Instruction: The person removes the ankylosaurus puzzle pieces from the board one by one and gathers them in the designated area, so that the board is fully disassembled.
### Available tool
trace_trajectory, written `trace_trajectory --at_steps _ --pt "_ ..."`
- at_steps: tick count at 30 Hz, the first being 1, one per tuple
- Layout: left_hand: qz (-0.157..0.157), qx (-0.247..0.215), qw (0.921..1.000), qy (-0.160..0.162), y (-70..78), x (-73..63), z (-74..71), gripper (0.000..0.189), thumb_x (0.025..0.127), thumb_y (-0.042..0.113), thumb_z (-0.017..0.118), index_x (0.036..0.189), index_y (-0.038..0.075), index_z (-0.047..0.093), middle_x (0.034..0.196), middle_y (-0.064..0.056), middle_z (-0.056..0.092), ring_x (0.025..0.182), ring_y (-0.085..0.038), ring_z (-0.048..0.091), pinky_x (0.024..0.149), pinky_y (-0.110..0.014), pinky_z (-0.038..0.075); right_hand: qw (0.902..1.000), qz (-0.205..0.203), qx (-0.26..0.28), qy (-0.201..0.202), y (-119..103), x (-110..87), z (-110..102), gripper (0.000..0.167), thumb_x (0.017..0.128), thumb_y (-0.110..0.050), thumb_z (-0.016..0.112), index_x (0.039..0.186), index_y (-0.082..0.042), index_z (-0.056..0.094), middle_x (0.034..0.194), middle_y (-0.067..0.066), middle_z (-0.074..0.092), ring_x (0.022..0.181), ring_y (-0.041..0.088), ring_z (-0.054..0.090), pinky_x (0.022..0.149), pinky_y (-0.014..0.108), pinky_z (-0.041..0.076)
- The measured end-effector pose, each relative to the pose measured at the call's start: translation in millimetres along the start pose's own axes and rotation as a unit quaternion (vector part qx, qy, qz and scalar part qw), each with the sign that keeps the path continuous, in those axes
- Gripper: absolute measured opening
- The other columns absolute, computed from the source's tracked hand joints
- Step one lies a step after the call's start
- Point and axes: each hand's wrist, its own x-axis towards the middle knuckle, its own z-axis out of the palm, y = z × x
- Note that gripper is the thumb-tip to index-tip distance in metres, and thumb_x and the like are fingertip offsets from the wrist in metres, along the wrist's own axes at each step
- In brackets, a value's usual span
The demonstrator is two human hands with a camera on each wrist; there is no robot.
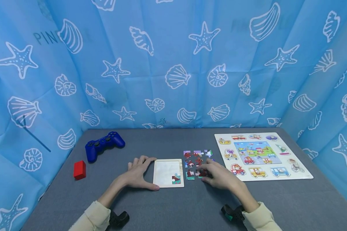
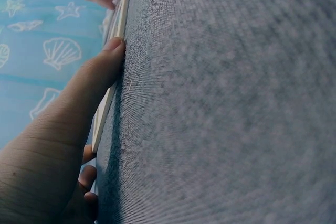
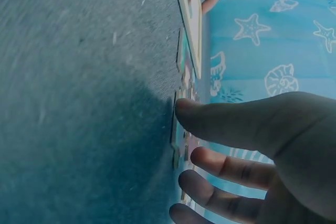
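A pale wooden puzzle tray [image 1: 163, 173] lies flat on the table, with one jigsaw piece [image 1: 176, 178] in its lower right corner. My left hand [image 1: 138, 173] holds the tray at its left side, thumb by the near corner and index finger by the far one; the left wrist view shows the thumb [image 2: 107, 61] against the tray's edge. To the right of the tray lie several loose jigsaw pieces [image 1: 190, 174] in rows. Over the right-hand ones is my right hand [image 1: 219, 175], its thumb [image 3: 226, 121] at a piece's edge and its other fingers apart, partly hiding pieces.
A large white picture board [image 1: 224, 141] with vehicle pictures lies to the right. On the left are a blue game controller [image 1: 104, 144] and a red block [image 1: 79, 170]. A blue curtain [image 1: 173, 64] with shell prints hangs behind the grey table [image 1: 167, 211].
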Motion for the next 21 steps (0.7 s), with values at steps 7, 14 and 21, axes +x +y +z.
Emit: trace_trajectory --at_steps 7,14,21 --pt "0.002 -0.003 1.0000 0.004 -0.1 -0.6 0.0 0.112 0.065 0.075 0.081 0.156 0.027 0.038 0.143 -0.007 0.043 0.111 -0.025 0.037 0.078 -0.039 0.020 0.9999 -0.007 -0.006 0.012 -11 3.8 -2 0.034 0.090 -0.015 0.078 0.123 -0.010 0.073 0.103 0.005 0.060 0.079 0.010 0.046 0.068 0.026 0.039" --pt "0.004 -0.004 1.0000 0.005 0.4 -0.2 0.6 0.112 0.065 0.074 0.082 0.156 0.027 0.038 0.143 -0.007 0.043 0.111 -0.025 0.037 0.078 -0.039 0.021 0.9991 -0.035 -0.008 0.023 -24 12.7 1 0.033 0.089 -0.013 0.078 0.121 -0.010 0.073 0.110 0.007 0.065 0.088 0.016 0.057 0.073 0.033 0.048" --pt "-0.003 -0.002 1.0000 0.002 0.2 0.3 0.7 0.112 0.064 0.075 0.082 0.157 0.030 0.037 0.145 -0.006 0.042 0.112 -0.025 0.037 0.080 -0.039 0.021 0.9964 -0.084 -0.004 0.015 -39 23.7 10 0.032 0.091 -0.013 0.076 0.122 -0.008 0.073 0.114 0.009 0.068 0.095 0.019 0.062 0.081 0.036 0.051"
